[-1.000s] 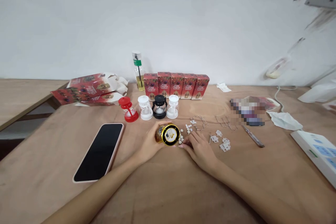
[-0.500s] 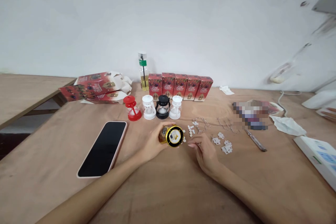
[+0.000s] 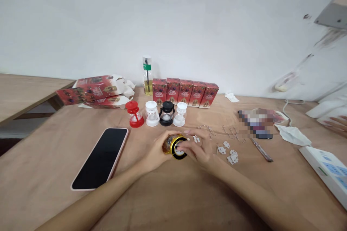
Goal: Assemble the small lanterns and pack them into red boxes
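My left hand (image 3: 155, 151) is wrapped round a small gold lantern (image 3: 168, 145), tipped so that its round black-and-gold base faces me. Over that base, the fingers of my right hand (image 3: 202, 151) are bent together, their tips touching its pale centre. Whatever they may pinch is hidden. Behind stand a red lantern (image 3: 135, 120), a white lantern (image 3: 152, 117), a black lantern (image 3: 166, 118) and another white lantern (image 3: 179, 117). Small white discs (image 3: 196, 138) lie just beyond my right hand, with flat white plastic pieces (image 3: 232, 157) to its right.
Several red boxes (image 3: 185, 94) stand near the wall beside a bottle (image 3: 148, 79). Flattened cartons (image 3: 99, 92) lie at left, above a phone (image 3: 101, 158). Wire handles (image 3: 231, 133), a cutter knife (image 3: 262, 151) and a white box (image 3: 326, 171) are at right. Another person's hand (image 3: 337, 122) shows at the edge.
My right hand has moved left, from beside the lantern onto its base. My left hand still holds the lantern. The view has shifted slightly.
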`<state>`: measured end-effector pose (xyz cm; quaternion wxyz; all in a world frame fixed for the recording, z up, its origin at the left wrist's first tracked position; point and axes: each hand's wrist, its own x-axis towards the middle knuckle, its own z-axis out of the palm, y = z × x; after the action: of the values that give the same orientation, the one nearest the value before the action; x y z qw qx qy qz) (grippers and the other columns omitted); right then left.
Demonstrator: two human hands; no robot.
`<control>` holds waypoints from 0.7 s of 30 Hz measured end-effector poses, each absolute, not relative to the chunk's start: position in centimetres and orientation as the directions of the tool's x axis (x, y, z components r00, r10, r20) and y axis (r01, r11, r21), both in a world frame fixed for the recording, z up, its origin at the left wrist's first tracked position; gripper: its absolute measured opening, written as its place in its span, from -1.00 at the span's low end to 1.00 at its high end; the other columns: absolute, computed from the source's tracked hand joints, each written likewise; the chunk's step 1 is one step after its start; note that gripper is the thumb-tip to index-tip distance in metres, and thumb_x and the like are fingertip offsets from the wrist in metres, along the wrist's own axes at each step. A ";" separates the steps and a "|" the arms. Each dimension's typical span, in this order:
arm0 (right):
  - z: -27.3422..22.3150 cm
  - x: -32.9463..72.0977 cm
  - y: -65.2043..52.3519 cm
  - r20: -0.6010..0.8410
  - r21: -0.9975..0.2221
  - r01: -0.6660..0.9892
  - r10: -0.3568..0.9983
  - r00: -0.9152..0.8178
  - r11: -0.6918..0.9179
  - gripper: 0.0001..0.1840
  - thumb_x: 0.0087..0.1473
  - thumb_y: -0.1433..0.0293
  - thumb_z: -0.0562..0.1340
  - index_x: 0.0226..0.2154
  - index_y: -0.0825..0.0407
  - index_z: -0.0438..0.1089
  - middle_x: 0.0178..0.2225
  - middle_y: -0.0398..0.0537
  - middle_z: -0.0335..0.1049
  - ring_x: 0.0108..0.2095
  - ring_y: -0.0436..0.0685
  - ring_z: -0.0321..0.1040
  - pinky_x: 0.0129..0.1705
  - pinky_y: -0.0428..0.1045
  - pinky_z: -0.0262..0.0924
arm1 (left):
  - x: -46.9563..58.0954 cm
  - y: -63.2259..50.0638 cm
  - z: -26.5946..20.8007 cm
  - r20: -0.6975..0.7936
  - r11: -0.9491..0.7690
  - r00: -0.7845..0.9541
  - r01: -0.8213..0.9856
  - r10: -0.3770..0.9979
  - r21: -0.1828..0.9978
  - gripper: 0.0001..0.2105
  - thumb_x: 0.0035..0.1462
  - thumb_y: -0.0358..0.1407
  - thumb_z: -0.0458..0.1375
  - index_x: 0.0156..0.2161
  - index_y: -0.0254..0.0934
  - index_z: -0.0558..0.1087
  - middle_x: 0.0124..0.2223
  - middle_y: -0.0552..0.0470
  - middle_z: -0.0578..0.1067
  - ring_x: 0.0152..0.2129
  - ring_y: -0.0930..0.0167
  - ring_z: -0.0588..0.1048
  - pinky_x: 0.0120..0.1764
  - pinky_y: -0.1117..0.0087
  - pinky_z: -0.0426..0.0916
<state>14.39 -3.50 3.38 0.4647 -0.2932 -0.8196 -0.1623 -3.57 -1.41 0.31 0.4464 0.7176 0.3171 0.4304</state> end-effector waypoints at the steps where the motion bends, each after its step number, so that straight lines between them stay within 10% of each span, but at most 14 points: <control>1: 3.5 14.3 -3.5 0.861 -0.011 0.614 0.320 -0.395 0.789 -0.93 0.11 0.42 0.23 -0.32 0.00 0.45 -0.20 0.05 0.29 -0.17 0.12 0.34 -0.20 0.01 0.32 | -3.6 -1.4 0.3 0.337 -0.403 0.426 0.072 0.840 0.912 -0.55 -0.06 -0.25 0.31 -0.05 -0.26 0.34 -0.06 -0.13 0.50 -0.15 0.26 0.49 -0.08 0.26 0.37; 12: 5.0 15.8 -3.1 0.828 -0.288 0.613 0.513 -0.227 0.736 -0.90 0.18 0.44 0.13 -0.30 0.00 0.36 -0.24 0.00 0.30 -0.17 0.10 0.33 -0.16 0.02 0.27 | -3.6 -1.3 0.2 0.337 -0.392 0.430 0.044 0.837 0.919 -0.56 -0.06 -0.31 0.31 -0.04 -0.27 0.34 -0.01 -0.15 0.47 -0.08 0.23 0.47 -0.02 0.23 0.36; 17: 7.4 17.9 -1.9 0.374 -0.379 0.719 0.807 -0.457 0.582 -0.90 0.16 0.41 0.14 -0.37 0.01 0.35 -0.38 -0.09 0.38 -0.34 0.06 0.35 -0.31 -0.05 0.21 | -3.6 -1.4 0.0 0.276 -0.293 0.444 -0.033 0.852 0.956 -0.40 -0.10 -0.34 0.34 0.04 -0.22 0.20 0.06 -0.17 0.42 0.00 0.23 0.42 0.02 0.22 0.33; 21: 6.1 18.4 -1.6 0.080 -0.310 0.740 0.792 -0.605 0.597 -0.90 0.00 0.50 0.27 -0.46 -0.02 0.42 -0.44 -0.17 0.44 -0.45 0.02 0.35 -0.45 -0.11 0.11 | -3.8 -1.3 -0.5 0.276 -0.287 0.394 -0.033 0.876 0.957 -0.44 -0.13 -0.33 0.36 -0.05 -0.20 0.17 0.04 -0.14 0.41 0.01 0.24 0.41 0.01 0.20 0.32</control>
<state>18.40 -1.64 6.11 0.1052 -0.4317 -0.8873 0.1233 -3.81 -1.27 -0.49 0.5059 0.6643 0.3173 0.4496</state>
